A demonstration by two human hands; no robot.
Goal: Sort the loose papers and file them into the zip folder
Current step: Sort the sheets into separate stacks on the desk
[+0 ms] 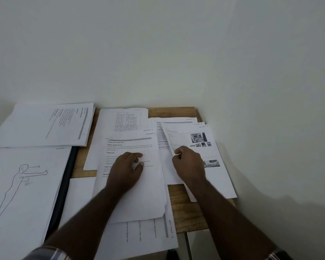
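Observation:
Loose printed papers cover a small wooden table (178,196). My left hand (127,166) rests flat on a text sheet (139,194) at the middle stack, fingers spread and pressing it down. My right hand (189,162) pinches the lifted left edge of a sheet with small photos (210,147) on the right-hand stack. A dark zip folder (64,186) lies at the left, mostly buried under a sheet with a line drawing of a standing figure (21,184); only its black edge shows.
Another paper stack (43,124) lies at the back left. A sheet with a table (124,119) sits behind the middle stack, and one marked "Section" (148,235) overhangs the front edge. A pale wall closes the back and right sides.

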